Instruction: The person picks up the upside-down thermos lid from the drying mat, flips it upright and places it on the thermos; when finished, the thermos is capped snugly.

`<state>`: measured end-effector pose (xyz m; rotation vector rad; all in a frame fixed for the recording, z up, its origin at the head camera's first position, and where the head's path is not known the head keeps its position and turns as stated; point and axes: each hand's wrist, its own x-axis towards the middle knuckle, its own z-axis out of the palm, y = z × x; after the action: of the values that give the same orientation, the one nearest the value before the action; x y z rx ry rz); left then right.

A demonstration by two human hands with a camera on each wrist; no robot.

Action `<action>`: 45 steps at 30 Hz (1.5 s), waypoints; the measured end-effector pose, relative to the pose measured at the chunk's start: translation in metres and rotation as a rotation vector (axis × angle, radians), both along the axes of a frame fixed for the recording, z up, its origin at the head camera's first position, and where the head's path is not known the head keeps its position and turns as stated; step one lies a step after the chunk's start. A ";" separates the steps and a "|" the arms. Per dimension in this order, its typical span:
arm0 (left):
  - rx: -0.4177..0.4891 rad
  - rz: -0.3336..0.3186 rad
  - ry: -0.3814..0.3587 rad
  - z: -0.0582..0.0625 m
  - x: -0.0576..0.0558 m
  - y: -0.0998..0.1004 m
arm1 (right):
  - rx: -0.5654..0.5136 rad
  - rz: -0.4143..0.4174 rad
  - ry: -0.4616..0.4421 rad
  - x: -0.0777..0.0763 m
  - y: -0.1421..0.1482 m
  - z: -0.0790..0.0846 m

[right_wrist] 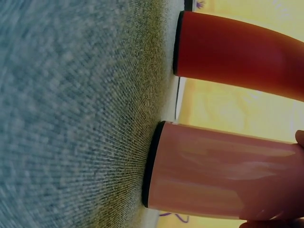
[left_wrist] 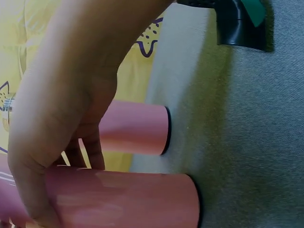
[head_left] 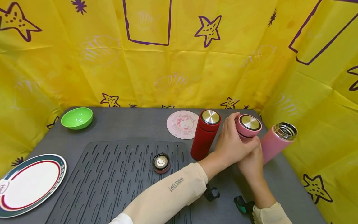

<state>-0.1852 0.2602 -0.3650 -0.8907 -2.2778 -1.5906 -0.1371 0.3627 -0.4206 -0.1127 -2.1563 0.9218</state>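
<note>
A pink thermos flask (head_left: 245, 134) with a silver-topped lid (head_left: 250, 122) stands at the right of the table. My left hand (head_left: 230, 141) grips it near the lid, fingers at the far left side and thumb across the front. Lower down, my right hand (head_left: 253, 160) holds the body from the right; the left wrist view shows its fingers curled round the flask (left_wrist: 128, 199). Just right stands a second, lighter pink flask (head_left: 275, 144), its steel mouth uncovered. A red flask (head_left: 205, 135) with its lid on stands left of my hands.
An upturned lid (head_left: 161, 170) lies on the grey drying mat (head_left: 112, 174). Behind the red flask is a round pink mat (head_left: 179, 133). A green bowl (head_left: 76, 119) and an oval plate (head_left: 30, 186) sit at the left. Yellow cloth (head_left: 179, 62) surrounds the table.
</note>
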 end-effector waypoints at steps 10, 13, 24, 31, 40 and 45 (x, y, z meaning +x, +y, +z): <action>-0.010 0.035 -0.015 0.004 0.000 0.004 | -0.068 0.002 -0.027 0.001 0.000 0.000; 0.011 -0.003 -0.016 0.004 -0.001 0.002 | -0.066 0.005 -0.014 0.000 0.001 -0.001; 0.018 -0.031 -0.055 0.005 0.000 -0.002 | -0.012 0.029 0.012 0.000 -0.002 0.001; -0.004 -0.014 -0.015 0.008 0.002 0.002 | -0.075 0.013 -0.033 -0.001 0.002 0.002; -0.008 -0.133 -0.085 0.003 0.004 -0.005 | -0.046 -0.031 -0.055 0.000 0.003 0.002; 0.006 -0.084 -0.072 0.003 0.003 -0.002 | -0.019 0.020 0.002 -0.002 0.003 0.000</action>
<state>-0.1818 0.2582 -0.3621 -0.9543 -2.3106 -1.6894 -0.1394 0.3656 -0.4208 -0.1001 -2.1506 0.9538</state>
